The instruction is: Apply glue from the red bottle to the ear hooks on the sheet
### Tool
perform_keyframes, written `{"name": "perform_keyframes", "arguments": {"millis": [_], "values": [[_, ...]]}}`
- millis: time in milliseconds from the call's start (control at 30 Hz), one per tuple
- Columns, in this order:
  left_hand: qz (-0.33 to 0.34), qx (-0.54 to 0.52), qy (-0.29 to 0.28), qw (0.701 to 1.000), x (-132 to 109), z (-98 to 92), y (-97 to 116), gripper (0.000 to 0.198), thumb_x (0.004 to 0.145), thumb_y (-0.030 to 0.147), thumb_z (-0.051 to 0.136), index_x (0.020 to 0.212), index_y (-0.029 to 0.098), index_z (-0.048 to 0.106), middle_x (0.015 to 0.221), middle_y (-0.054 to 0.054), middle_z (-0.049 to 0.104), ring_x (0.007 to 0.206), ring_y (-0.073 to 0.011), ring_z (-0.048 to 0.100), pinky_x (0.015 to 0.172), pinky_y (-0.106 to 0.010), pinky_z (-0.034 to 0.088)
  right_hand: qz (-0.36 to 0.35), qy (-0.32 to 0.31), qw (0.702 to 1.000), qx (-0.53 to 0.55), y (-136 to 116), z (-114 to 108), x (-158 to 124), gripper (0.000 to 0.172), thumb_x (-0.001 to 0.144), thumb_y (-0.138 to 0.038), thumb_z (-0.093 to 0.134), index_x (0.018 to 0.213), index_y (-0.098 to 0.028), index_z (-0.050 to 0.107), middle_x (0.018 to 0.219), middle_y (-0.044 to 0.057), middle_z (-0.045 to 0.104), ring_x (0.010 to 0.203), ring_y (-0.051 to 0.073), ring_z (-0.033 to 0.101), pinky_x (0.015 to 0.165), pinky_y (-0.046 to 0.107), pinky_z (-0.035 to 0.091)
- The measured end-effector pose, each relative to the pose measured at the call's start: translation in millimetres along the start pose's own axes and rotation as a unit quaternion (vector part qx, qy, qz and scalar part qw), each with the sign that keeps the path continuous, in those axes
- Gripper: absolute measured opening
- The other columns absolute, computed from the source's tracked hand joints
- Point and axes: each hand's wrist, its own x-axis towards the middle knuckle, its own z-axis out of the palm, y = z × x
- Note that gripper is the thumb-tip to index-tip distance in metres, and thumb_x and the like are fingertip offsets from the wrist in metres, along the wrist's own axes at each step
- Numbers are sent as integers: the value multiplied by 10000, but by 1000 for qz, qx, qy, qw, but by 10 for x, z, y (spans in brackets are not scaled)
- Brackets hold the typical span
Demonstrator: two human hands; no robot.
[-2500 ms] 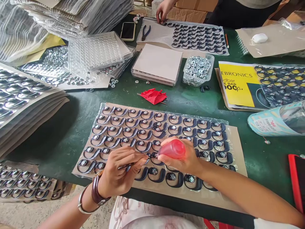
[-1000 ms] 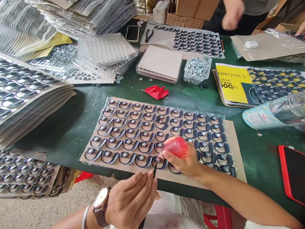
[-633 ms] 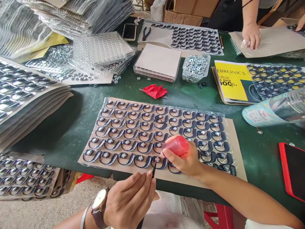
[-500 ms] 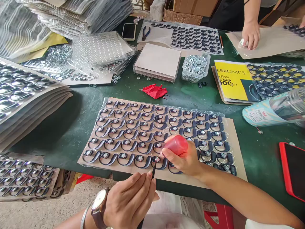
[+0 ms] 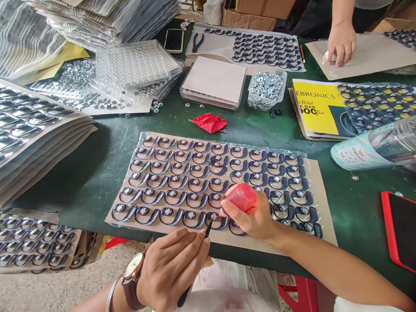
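Note:
My left hand [image 5: 177, 264], with a watch on its wrist, closes around slim black tweezers [image 5: 209, 226]. Their pointed tip is at a small round silver-topped piece [image 5: 212, 216] in the front row of a brown card sheet [image 5: 320, 190]. Rows of dark curved bands [image 5: 169, 216] with similar round pieces lie on this sheet, under or in clear plastic. My right hand [image 5: 251, 216] grips a soft red squeeze bottle [image 5: 241, 197], tilted with its lower end towards the same piece. My fingers hide the bottle's nozzle and some bands beneath.
A crumpled red cloth [image 5: 210, 123] lies beyond the sheet, near a clear tub of metal washers [image 5: 265, 89] and stacked white cards [image 5: 214, 80]. A bottle [image 5: 360, 151] and red-cased phone [image 5: 401, 229] are at right. Another person's hand [image 5: 342, 45] works at far right.
My left hand and the tweezers have shifted slightly left and up. My right hand keeps the red bottle in nearly the same place. The other person's hand has moved slightly.

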Motion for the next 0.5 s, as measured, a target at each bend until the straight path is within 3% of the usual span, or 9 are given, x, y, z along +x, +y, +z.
{"name": "perform_keyframes", "arguments": {"millis": [300,500], "values": [[-34,-74,28,996,95,-29,-75,164,887,92,550,967,39,682,854,-108,750,767,-186,727,709,-315,594,21,11,999,31,-17,19,-4,251,893,-437,639,788,-210,646,566,3,619,519,155,615,509,267,532],[-87,-128,29,988,83,-31,-138,206,867,58,528,1021,87,663,838,-75,738,721,-163,703,661,-297,570,-39,-10,999,1,-8,19,21,227,872,-390,667,737,-208,665,634,10,667,579,152,638,591,281,545]]}}
